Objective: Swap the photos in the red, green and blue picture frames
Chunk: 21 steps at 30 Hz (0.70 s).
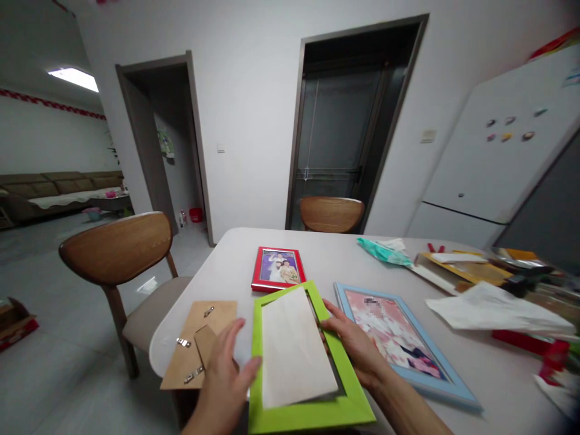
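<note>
A lime green picture frame lies face down on the white table in front of me, with a white sheet resting in its opening. My left hand rests on the frame's left edge, fingers spread, thumb on the green border. My right hand lies on the frame's right edge, fingers stretched flat toward the sheet. A brown cardboard backing board with metal clips and a stand lies just left of the frame, partly under my left hand.
A small red frame with a photo lies beyond the green one; a light blue frame with a photo lies to the right. Papers, envelopes and clutter fill the table's right side. Wooden chairs stand left and far. A fridge is right.
</note>
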Motion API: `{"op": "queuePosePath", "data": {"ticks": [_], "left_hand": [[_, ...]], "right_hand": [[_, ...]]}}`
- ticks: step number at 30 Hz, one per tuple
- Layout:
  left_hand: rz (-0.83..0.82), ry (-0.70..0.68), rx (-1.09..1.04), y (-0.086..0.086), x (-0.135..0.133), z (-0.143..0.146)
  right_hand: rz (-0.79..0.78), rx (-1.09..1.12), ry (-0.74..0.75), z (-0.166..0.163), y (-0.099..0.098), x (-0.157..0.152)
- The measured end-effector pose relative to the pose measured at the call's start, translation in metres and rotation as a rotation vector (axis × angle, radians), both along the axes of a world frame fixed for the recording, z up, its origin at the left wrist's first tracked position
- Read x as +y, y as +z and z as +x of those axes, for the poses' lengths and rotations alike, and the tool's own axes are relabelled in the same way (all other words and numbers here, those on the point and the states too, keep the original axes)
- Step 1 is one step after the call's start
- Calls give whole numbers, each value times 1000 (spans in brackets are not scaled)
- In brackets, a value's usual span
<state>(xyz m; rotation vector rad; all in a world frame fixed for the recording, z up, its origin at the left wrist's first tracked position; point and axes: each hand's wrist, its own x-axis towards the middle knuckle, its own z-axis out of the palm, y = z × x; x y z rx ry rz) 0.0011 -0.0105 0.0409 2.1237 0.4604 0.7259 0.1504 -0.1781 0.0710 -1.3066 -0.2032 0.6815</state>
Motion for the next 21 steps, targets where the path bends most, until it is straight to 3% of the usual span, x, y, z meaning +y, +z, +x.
{"op": "queuePosePath", "data": {"ticks": [2,4,8,10,15,17,21], "left_hand": [[113,-207,-32,6,-40,12],[228,-323,-74,12,-66,20],[335,-358,-137,21,-70,22],[313,-255,-158,25,-56,15],[102,208,-65,15,-3,-10],[51,261,11,3,15,-22],[98,279,161,-19,29,-39]], "right_hand": [[128,48,-34,-8,9,5],[144,23,-19,-12,13,8],[-34,-153,47,-5,4,5],[-190,-290,38,3,-6,1],[-767,-795,-64,22,-34,-9],[-877,-924,-40,25,-40,-11],[-956,-1047,13,25,-42,-10]]}}
